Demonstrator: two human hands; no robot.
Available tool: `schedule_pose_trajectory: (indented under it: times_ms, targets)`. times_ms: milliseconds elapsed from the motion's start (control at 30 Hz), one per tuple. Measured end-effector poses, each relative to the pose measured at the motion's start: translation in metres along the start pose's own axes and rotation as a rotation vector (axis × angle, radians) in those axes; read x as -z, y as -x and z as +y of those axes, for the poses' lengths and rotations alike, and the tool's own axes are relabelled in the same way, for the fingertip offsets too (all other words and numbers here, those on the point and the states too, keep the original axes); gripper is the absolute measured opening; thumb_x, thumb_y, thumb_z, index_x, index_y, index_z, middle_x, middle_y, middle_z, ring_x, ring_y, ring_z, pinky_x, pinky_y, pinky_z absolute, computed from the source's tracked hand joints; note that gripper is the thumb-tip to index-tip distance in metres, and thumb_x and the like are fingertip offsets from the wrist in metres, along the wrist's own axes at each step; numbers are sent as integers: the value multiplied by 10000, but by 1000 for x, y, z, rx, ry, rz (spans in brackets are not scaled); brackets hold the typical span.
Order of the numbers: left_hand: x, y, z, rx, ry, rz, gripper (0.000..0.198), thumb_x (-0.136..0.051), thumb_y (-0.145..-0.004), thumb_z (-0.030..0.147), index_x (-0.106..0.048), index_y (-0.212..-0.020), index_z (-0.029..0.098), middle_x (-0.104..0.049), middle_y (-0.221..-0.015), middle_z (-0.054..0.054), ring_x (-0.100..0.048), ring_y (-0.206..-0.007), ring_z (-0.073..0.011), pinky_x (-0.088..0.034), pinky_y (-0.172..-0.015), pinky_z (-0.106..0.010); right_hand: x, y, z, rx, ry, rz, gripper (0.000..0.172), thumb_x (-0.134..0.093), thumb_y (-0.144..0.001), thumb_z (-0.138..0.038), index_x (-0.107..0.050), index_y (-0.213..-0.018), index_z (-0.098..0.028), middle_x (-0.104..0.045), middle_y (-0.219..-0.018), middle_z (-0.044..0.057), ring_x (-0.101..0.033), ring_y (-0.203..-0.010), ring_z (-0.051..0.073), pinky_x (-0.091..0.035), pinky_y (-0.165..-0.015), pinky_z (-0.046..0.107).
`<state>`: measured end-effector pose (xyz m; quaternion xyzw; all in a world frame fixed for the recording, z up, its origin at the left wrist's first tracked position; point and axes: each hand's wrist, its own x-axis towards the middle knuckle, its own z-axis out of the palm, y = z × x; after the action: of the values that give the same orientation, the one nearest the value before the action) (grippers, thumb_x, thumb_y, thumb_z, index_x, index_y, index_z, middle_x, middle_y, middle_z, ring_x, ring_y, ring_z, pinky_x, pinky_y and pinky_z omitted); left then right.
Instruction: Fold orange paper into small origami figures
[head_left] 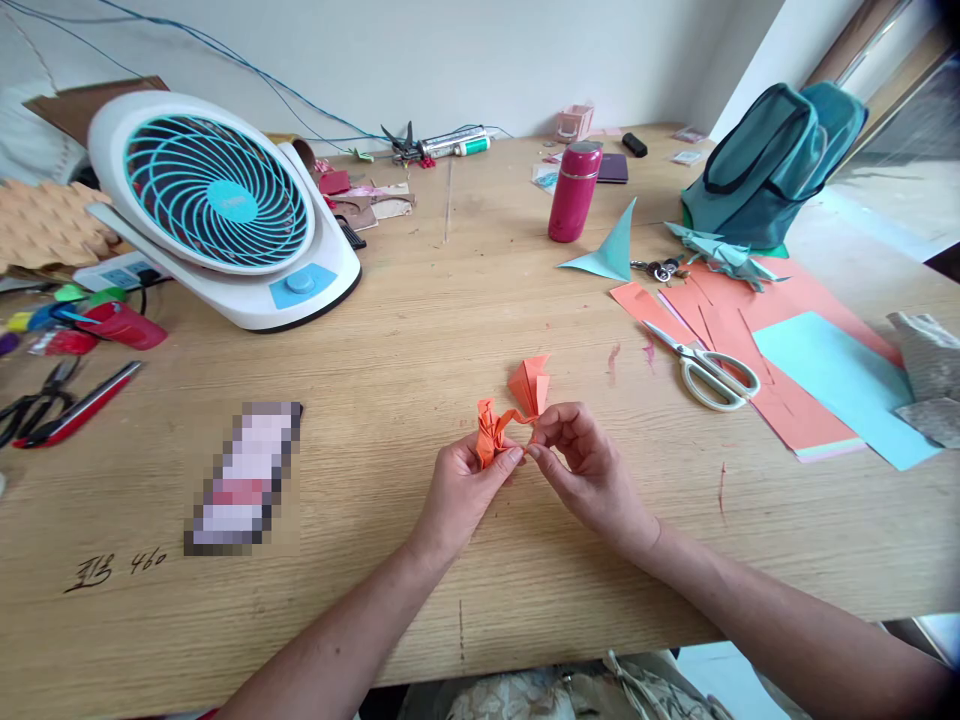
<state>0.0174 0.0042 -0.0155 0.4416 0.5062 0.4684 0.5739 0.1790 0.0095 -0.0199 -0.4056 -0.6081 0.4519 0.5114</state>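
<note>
Between my two hands is an orange origami figure (pixel 489 432) with a narrow twisted part and a pleated, fan-like end (pixel 531 383) pointing away from me. My left hand (pixel 466 490) is closed on its folded body, thumb on top. With thumb and fingertips, my right hand (pixel 581 462) pinches a thin part of the same figure, close to my left thumb. The fingers behind the paper are partly hidden. Both hands are held low over the wooden table (pixel 390 380).
White scissors (pixel 712 375) lie on orange and light blue paper sheets (pixel 832 370) at right. Beyond are folded blue paper (pixel 611 248), a magenta flask (pixel 576 192) and a teal bag (pixel 772 165). At left are a fan (pixel 225 210), a blurred phone (pixel 244 478) and a red cutter (pixel 79 405).
</note>
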Motion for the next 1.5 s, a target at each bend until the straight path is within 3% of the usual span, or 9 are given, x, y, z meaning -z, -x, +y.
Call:
schedule_pose_trajectory:
  times_ms: [267, 433, 767, 867, 1000, 1100, 1233, 1367, 1500]
  targets:
    - [4, 1, 10, 160, 183, -136, 378, -790, -770, 480, -744, -992, 178, -702, -986, -60, -622, -828, -150, -565, -684, -259, 2, 3, -1, 124, 166, 22, 146, -579, -950, -177, -472, -1000, -262, -546, -905, 14, -561, -807, 158, -495, -734, 311]
    - [10, -6, 13, 87, 84, -94, 339, -738, -809, 494, -745, -854, 158, -643, -847, -35, -575, -806, -141, -532, -717, -251, 12, 2, -1, 299, 382, 2, 202, -570, -930, -99, -504, -1030, -261, -600, -898, 28, -605, -791, 177, -511, -732, 342]
    - [12, -8, 16, 244, 181, -147, 322, -819, -706, 445, -718, -710, 139, -585, -668, 2, -486, -616, -93, -409, -589, -224, 30, -2, -4, 784, 622, -335, 407, -568, -918, -35, -532, -1272, -233, -713, -990, 79, -651, -876, 208, -535, -802, 376]
    - [13, -9, 15, 207, 164, -125, 321, -811, -718, 447, -735, -752, 137, -580, -679, -1, -488, -632, -96, -404, -588, -220, 30, -2, -4, 621, 469, -190, 297, -640, -927, -168, -553, -1204, -226, -679, -969, 72, -638, -862, 206, -530, -792, 377]
    - [12, -9, 15, 123, 84, -137, 307, -765, -781, 440, -736, -755, 135, -591, -707, -13, -482, -658, -99, -394, -610, -222, 29, -10, -4, 86, 193, 36, 157, -536, -1007, -345, -600, -1072, -218, -619, -886, 38, -597, -792, 168, -507, -717, 311]
    - [12, -7, 17, 90, 45, -233, 322, -739, -817, 465, -758, -833, 143, -610, -722, -19, -497, -677, -108, -395, -628, -229, 28, -20, -8, -175, 19, -184, 284, -577, -973, -453, -644, -1072, -196, -655, -962, 54, -606, -829, 173, -510, -747, 306]
    - [12, -4, 14, 171, 134, -375, 361, -761, -797, 514, -756, -850, 157, -588, -706, -7, -486, -650, -100, -398, -618, -227, 24, -24, -12, -230, -136, -411, 348, -599, -942, -524, -708, -994, -198, -670, -1063, 66, -622, -1005, 213, -498, -905, 349]
    - [12, -2, 8, 360, 249, -535, 406, -801, -744, 544, -739, -824, 152, -574, -688, -10, -484, -614, -87, -409, -587, -212, 18, -18, -9, -348, -359, -464, 298, -682, -897, -483, -682, -928, -187, -675, -873, 33, -642, -716, 148, -515, -688, 290]
    - [18, -6, 11, 342, 149, -566, 449, -717, -805, 584, -726, -889, 143, -676, -829, -89, -606, -704, -147, -482, -633, -260, 17, -17, -7, -398, -457, -423, 291, -665, -908, -482, -644, -887, -193, -648, -723, 1, -599, -593, 133, -466, -583, 268]
